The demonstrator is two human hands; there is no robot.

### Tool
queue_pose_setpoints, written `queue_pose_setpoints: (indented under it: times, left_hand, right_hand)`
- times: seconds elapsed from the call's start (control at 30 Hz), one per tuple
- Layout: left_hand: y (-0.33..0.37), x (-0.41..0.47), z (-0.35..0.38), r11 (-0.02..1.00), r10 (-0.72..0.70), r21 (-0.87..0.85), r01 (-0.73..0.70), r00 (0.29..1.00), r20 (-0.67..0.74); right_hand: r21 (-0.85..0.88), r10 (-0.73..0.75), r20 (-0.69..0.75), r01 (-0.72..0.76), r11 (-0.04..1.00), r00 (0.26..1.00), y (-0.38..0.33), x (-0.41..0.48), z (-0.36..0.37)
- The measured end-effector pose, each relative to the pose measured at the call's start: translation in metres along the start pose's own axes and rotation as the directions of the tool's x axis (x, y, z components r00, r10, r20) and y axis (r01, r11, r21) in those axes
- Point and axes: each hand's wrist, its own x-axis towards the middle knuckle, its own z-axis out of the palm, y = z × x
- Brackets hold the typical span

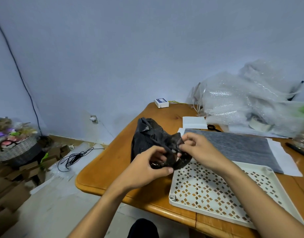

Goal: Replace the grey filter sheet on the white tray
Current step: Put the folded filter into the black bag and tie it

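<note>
A white perforated tray (207, 188) lies bare on the wooden table (113, 162), near its front edge. Behind it a flat grey filter sheet (237, 145) rests on white paper. Left of the tray's far corner stands a crumpled black plastic bag (147, 136). My left hand (147, 167) grips the bag's bunched mouth from below. My right hand (199, 148) pinches the same black plastic from the right, just above the tray's far-left corner. What the bag holds is hidden.
A heap of bubble wrap (250, 103) fills the table's back right, with a tape roll (258, 125), scissors (213, 127) and a black pen (298, 150) nearby. A small white box (161, 102) sits at the far edge. Cardboard boxes, a black cable (74, 158) and a basket (15, 145) occupy the floor on the left.
</note>
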Motion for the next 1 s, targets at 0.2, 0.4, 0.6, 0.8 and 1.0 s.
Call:
queue_pose_setpoints:
  times: [0.2,0.4,0.6,0.8,1.0]
  left_hand:
    - [0.027,0.014,0.001,0.968,0.015,-0.234,-0.094,0.947,-0.319]
    - [0.052,0.012,-0.015,0.945,0.286,-0.04,-0.325,0.878,-0.383]
    - [0.058,0.03,-0.013,0.957,0.281,0.18,-0.229,0.889,-0.361]
    - [0.059,0.037,-0.029,0.972,0.218,0.007,-0.235,0.887,-0.407]
    - [0.067,0.031,-0.05,0.978,0.163,-0.074,-0.195,0.935,-0.316]
  right_hand:
    - [0.268,-0.044,-0.062,0.059,0.962,0.997,-0.039,0.008,0.003]
    - [0.286,-0.107,-0.219,0.169,0.943,0.97,-0.054,0.007,0.005]
    - [0.289,-0.189,-0.314,0.284,0.914,0.93,-0.066,0.005,0.008]
    - [-0.024,-0.392,-0.334,0.408,0.913,0.857,-0.049,0.002,0.013]
    - [0.041,-0.315,-0.113,0.321,0.946,0.942,-0.038,0.007,0.047]
